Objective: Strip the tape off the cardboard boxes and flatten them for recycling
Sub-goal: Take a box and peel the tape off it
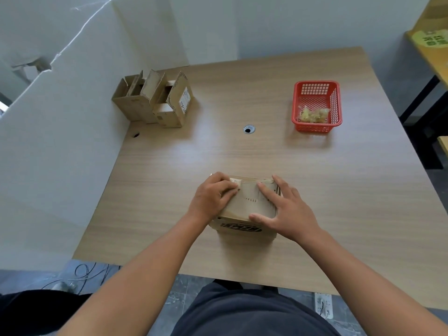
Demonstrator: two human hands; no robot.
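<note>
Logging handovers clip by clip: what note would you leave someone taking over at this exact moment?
Hands: the left hand has its fingers curled at the tape on the box; I cannot tell if it pinches it. The right hand lies flat on the box top.
Things: the box sits closed near the front of the table. The opened boxes stand far left, and the basket is far right.
Done: crumpled tape lies in the basket.
Left: strip this box, then flatten all the boxes.
</note>
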